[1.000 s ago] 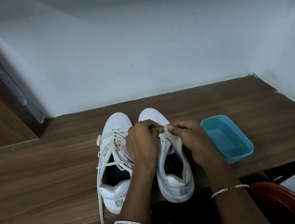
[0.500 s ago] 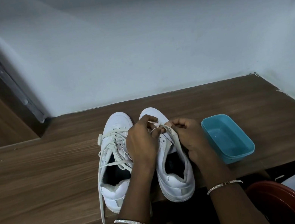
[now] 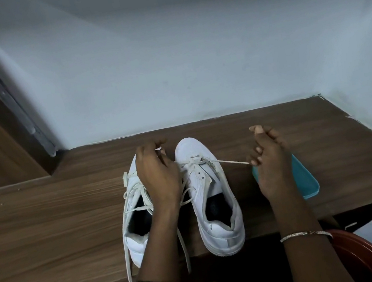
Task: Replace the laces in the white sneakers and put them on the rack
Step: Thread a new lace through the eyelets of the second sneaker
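One wooden desk (image 3: 46, 227). On it: two white sneakers (image 3: 222, 231), two laces (image 3: 232, 162), one to each shoe. One teal plastic tub (image 3: 307, 179). One red basin (image 3: 364, 256) at the near corner, partly seen. Hands, two: left hand (image 3: 159, 178), right hand (image 3: 271, 165). Two bracelets (image 3: 304, 234), one per wrist.

We're scanning for lettering and can read none: no word, number or brand comes through clearly. The nearest we get is a faint round mark (image 3: 214, 208) inside the right-hand white sneaker (image 3: 221, 232) (too blurred to make out).
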A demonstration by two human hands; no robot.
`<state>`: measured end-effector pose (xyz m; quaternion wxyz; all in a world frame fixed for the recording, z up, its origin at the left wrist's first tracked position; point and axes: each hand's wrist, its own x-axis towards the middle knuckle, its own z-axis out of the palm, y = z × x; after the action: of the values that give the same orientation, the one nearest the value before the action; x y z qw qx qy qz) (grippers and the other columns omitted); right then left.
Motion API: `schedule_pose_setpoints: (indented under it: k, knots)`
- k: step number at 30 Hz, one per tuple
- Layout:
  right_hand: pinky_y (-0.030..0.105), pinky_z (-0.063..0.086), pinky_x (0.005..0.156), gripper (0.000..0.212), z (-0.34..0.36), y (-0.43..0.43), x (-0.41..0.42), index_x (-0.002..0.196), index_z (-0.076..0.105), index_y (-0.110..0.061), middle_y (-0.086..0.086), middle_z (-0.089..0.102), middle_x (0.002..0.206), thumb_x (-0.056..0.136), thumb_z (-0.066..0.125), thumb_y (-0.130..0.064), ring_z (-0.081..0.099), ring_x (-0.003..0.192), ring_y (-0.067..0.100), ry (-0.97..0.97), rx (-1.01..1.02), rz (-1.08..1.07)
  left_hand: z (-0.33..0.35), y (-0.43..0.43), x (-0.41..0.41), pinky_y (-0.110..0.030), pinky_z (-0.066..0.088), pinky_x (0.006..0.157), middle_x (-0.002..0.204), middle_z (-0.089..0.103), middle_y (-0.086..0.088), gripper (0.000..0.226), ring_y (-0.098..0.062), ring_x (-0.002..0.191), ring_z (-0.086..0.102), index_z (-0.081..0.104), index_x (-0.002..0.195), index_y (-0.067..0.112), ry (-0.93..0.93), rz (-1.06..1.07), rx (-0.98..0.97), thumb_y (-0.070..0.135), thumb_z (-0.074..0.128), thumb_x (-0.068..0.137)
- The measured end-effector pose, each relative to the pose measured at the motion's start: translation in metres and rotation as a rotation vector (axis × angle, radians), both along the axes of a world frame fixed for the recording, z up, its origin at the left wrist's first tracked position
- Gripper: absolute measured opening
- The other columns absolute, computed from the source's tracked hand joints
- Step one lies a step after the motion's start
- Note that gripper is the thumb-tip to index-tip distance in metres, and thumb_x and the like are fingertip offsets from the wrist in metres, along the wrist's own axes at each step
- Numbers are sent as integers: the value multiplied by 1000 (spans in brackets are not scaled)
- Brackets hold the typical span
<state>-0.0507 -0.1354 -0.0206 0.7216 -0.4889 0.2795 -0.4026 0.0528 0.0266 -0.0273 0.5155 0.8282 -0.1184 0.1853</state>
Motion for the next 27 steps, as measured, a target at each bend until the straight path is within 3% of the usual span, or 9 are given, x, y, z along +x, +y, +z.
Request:
schedule_pose_setpoints:
  k: [2,4,7,10,13,17,21,25,27]
  knots:
    - [20,28,41,11,3,-6,-6,98,69,-6,-16,49,54,96,60,-13,31,44,3,48,-113,-74,0,1,0,-16,27,72,100,64,-10,28,-23,92,56,68,102,8,-19,-5,-15,-8,52,86]
    - [20,36,47,9,2,-8,-10,94,74,-11,-16,58,56,92,65,-12,43,47,1,153,-298,-99,-2,1,2,-16,30,72,102,65,-7,28,-20,94,57,68,102,11,-10,-24,-29,-6,52,87]
    - [23,49,59,10,-5,0,-5,84,76,-21,-9,70,71,86,71,-12,61,62,6,376,-623,39,-3,0,3,-24,41,76,101,66,-2,25,-19,92,60,67,102,14,18,-73,-55,-2,55,88]
    - [18,51,74,18,-16,8,9,94,77,-22,-6,71,93,83,73,-9,66,80,3,529,-860,217,-2,1,3,-32,48,77,97,67,1,24,-18,89,62,68,101,14,14,-97,-93,0,54,88]
    - [33,52,87,20,-22,14,18,103,77,-19,0,72,102,86,70,-9,66,95,15,627,-1003,335,0,5,5,-32,50,73,95,68,4,27,-17,87,63,69,102,16,-3,-102,-119,0,52,87]
    - [32,53,79,10,-20,18,18,93,78,-20,-4,75,91,88,69,-17,67,86,15,674,-973,323,-1,6,8,-31,50,72,93,70,7,25,-16,85,65,69,100,15,0,-114,-115,0,53,87]
    - [29,53,74,6,-18,11,11,82,76,-22,-10,73,79,82,72,-17,68,78,10,619,-825,126,-2,6,7,-30,50,80,95,71,6,23,-15,88,64,70,98,13,-14,-137,-72,-1,56,87]
    - [15,46,71,7,-7,1,-5,88,77,-18,-8,72,82,85,71,-16,67,81,7,581,-641,-187,-3,7,11,-45,50,88,98,71,9,28,-19,96,64,72,98,20,-33,-113,-55,2,55,86]
    - [14,41,70,11,-6,-2,-9,89,75,-16,-5,71,84,84,68,-10,66,85,13,584,-644,-316,-4,7,11,-51,48,90,101,70,11,30,-21,100,62,71,99,25,-24,-96,-42,4,53,87]
